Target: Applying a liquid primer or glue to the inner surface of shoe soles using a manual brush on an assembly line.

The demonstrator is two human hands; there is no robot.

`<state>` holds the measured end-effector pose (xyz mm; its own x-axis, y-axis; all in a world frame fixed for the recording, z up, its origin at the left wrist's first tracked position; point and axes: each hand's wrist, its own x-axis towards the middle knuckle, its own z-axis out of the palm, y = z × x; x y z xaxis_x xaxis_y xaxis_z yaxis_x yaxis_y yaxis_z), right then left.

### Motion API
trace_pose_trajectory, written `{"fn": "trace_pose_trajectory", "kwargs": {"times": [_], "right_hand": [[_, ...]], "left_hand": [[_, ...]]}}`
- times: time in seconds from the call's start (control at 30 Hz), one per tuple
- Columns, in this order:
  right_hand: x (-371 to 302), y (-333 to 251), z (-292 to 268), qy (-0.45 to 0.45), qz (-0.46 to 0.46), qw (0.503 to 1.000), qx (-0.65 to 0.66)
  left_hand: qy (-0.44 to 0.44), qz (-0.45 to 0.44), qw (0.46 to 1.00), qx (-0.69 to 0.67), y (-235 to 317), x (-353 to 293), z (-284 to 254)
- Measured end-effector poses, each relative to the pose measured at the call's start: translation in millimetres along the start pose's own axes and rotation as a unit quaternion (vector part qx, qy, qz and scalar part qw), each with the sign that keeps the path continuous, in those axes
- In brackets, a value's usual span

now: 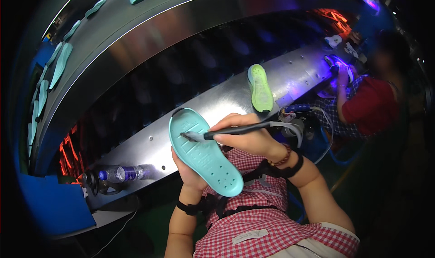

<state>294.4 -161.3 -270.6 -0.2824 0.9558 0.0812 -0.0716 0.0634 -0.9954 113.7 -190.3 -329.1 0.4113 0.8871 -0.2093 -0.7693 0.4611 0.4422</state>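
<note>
A turquoise shoe sole (206, 160) rests in my left hand (188, 174), tilted with its holed end toward me. My left fingers wrap under it and are mostly hidden; the thumb shows along its left edge. In my right hand (249, 138) is a black-handled brush (238, 129), its pale bristles touching the sole's upper middle. From the handle's rear end a whitish tube (290, 127) curves away. Beyond my right hand, a yellow-green shoe sole (260, 90) lies on the metal ledge (226, 94).
Several turquoise soles (61, 65) sit on the curved conveyor (108, 36) at left. A clear bottle (129, 172) lies at the ledge's near left end. Glowing orange heaters (70, 156) show below the conveyor. A co-worker in red (369, 104) handles a shoe part (337, 65) under purple light at right.
</note>
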Motion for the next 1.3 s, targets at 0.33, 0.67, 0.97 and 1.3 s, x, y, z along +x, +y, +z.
{"fn": "trace_pose_trajectory", "kwargs": {"times": [0.33, 0.67, 0.97, 1.3], "right_hand": [[-15, -3, 4, -0.092, -0.003, 0.994, 0.055], [-20, 10, 1, -0.153, -0.172, 0.972, -0.043], [-28, 9, -2, -0.15, -0.136, 0.979, -0.015], [-42, 24, 20, -0.031, 0.079, 0.936, 0.341]], "left_hand": [[0.057, 0.087, 0.992, -0.071, 6, 1, 17], [0.1, 0.297, 0.949, 0.039, 21, 9, 15], [0.084, 0.347, 0.931, 0.077, 39, 4, 25], [0.079, 0.246, 0.966, -0.029, 13, -12, 59]]}}
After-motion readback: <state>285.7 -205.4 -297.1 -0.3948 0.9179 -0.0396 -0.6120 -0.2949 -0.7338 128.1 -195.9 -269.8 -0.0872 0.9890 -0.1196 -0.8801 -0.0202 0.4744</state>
